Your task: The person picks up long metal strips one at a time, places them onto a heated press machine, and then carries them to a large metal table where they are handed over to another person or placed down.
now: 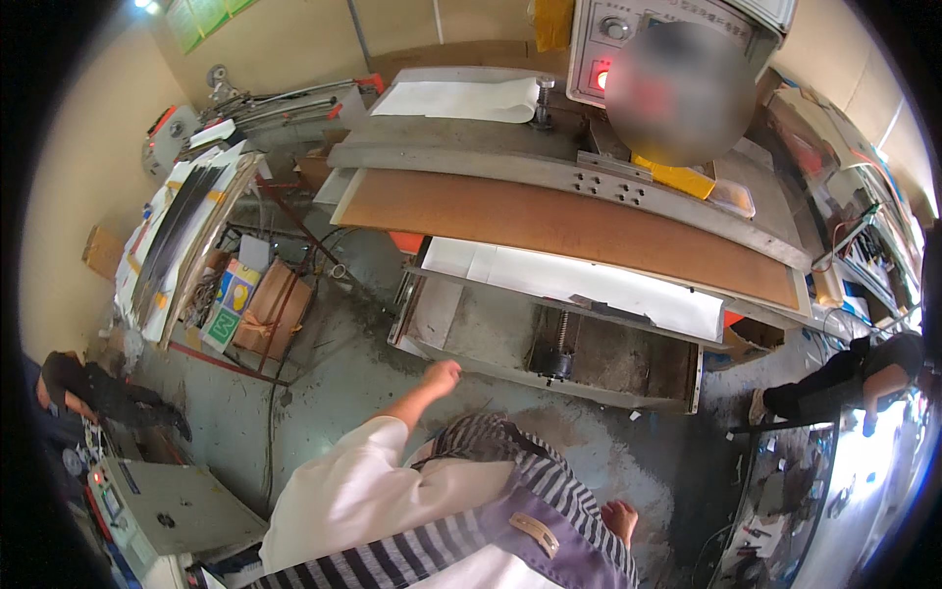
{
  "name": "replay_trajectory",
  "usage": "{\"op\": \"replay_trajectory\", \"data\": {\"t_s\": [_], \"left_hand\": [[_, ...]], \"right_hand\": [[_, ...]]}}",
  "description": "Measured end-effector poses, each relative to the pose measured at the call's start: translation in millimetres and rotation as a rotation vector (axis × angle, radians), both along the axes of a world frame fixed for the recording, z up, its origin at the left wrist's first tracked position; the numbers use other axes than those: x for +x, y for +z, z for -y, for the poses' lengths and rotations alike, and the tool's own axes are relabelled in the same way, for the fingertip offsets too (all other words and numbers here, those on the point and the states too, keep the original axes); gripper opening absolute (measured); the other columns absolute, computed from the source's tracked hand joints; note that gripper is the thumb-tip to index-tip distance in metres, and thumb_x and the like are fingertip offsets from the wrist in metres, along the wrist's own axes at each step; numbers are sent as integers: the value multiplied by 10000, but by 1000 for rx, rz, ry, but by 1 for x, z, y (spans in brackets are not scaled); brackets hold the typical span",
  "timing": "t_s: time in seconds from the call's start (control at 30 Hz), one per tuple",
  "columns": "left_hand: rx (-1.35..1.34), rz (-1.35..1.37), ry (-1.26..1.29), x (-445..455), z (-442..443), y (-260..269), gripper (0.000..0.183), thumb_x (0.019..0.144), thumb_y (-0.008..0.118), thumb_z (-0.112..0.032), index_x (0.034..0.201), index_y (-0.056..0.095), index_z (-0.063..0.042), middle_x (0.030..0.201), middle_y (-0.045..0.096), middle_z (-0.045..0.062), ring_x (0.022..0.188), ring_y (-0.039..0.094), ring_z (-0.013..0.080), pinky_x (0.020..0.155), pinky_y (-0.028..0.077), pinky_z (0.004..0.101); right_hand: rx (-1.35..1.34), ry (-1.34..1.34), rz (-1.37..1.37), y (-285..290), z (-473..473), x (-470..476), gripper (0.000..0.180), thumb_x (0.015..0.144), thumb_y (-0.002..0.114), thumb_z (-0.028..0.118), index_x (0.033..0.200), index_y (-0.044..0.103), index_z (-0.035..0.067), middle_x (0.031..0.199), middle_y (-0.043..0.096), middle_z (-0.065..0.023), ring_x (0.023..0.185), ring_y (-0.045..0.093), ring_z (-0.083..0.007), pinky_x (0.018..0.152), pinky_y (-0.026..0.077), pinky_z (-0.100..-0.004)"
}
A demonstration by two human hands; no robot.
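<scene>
My left hand (441,377), fingers curled, hangs in front of the near left edge of a grey metal machine tray (478,361); whether it touches the edge or holds something small I cannot tell. My right hand (620,518) is low beside my striped apron, its fingers partly bent, and nothing shows in it. Beyond the tray lies a white sheet (574,291) under a long brown board (559,221). A vertical threaded screw (564,335) rises at the tray's middle. Behind the board runs the machine's thick metal beam (486,163), with a rolled white sheet (456,99) on top.
A control box (614,55) with a lit red lamp stands at the back. At left are a loaded rack (184,235) and a cardboard box (272,309). Two other people (96,390) (846,383) are at the far left and right. A cable (271,434) crosses the floor.
</scene>
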State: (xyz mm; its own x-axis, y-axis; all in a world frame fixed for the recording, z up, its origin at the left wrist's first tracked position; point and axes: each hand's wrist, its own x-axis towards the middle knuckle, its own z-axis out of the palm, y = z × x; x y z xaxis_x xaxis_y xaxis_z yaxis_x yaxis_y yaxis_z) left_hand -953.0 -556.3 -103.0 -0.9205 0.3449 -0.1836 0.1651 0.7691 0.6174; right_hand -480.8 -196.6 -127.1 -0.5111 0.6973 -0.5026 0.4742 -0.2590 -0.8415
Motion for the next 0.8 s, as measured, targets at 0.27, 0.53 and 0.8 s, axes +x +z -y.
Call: {"op": "replay_trajectory", "data": {"t_s": [0.27, 0.53, 0.8], "left_hand": [[1295, 343, 701, -187, 20, 113, 188, 912, 541, -168, 1032, 529, -24, 921, 633, 135, 841, 645, 251, 731, 543, 355], [1470, 697, 665, -250, -27, 106, 516, 889, 598, -288, 1280, 394, -19, 1152, 520, 178, 1031, 544, 273, 932, 446, 413], [1457, 718, 736, -292, -34, 86, 331, 878, 608, -235, 1053, 430, -18, 1095, 544, 175, 1001, 555, 277, 938, 447, 439]], "right_hand": [[-225, -116, 56, 89, 63, -148, 277, 817, 592, 104, 1048, 577, -49, 872, 640, -127, 717, 649, -207, 595, 522, -278], [-109, -134, 140, 85, 48, -158, 221, 797, 558, 76, 958, 622, -60, 751, 639, -108, 634, 654, -182, 539, 516, -265], [-163, -158, 83, 100, 38, -181, 294, 783, 585, 74, 1038, 595, -72, 841, 651, -134, 655, 656, -194, 563, 522, -263]]}}
